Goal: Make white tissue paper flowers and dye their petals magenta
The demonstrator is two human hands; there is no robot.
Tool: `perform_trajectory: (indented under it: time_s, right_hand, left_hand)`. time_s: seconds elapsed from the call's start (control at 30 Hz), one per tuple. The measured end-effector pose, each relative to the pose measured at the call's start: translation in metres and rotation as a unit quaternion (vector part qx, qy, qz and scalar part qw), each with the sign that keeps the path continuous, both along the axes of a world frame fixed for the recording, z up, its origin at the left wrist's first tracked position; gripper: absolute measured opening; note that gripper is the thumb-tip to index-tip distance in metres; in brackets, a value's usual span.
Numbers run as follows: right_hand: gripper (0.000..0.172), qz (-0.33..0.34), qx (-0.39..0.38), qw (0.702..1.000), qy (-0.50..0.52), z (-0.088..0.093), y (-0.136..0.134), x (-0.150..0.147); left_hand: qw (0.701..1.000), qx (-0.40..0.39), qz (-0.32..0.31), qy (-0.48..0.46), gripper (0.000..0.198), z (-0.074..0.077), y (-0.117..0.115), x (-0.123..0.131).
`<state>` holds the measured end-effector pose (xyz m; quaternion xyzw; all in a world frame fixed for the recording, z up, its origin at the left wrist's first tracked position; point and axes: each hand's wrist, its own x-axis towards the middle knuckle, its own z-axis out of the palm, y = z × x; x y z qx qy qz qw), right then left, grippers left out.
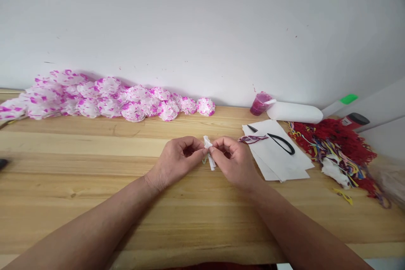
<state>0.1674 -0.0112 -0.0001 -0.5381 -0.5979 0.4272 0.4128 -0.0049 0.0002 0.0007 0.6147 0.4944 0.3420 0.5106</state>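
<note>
Across the wooden worktop from me, a long bank of pink-flecked white paper puffs lines the wall; red yarn heaps at right, white sheets nearer in. Mid-worktop, the left hand and right hand meet, both pinched on a small white strip, green thread just beside it.

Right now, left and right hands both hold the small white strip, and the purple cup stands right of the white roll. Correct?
Cup side is wrong: the head view shows the purple cup left of the white roll. The left hand and right hand do both hold the small white strip.
</note>
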Motion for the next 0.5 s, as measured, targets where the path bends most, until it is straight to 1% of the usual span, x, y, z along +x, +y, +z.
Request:
perform_trajectory:
  time_s: [0.1,0.2,0.4,0.5]
  right_hand:
    - [0.010,-0.006,0.014,1.000,-0.015,-0.0002,-0.0015,-0.0016]
    - [0.008,-0.006,0.028,0.999,-0.022,-0.0009,-0.0020,-0.0022]
    - [0.013,0.016,-0.010,1.000,0.016,-0.0020,-0.0010,-0.0001]
    - [0.013,0.024,-0.003,1.000,0.019,-0.0015,-0.0010,-0.0002]
  left_hand:
    - [1.000,0.015,0.005,0.011,0.024,-0.0051,0.0007,-0.0007]
    - [1.000,0.025,0.007,0.007,0.019,-0.0069,0.0020,-0.0010]
    - [1.000,-0.010,-0.008,-0.014,0.021,-0.0016,0.0041,-0.0029]
    - [0.999,-0.018,-0.015,-0.022,0.022,-0.0003,0.0046,-0.0030]
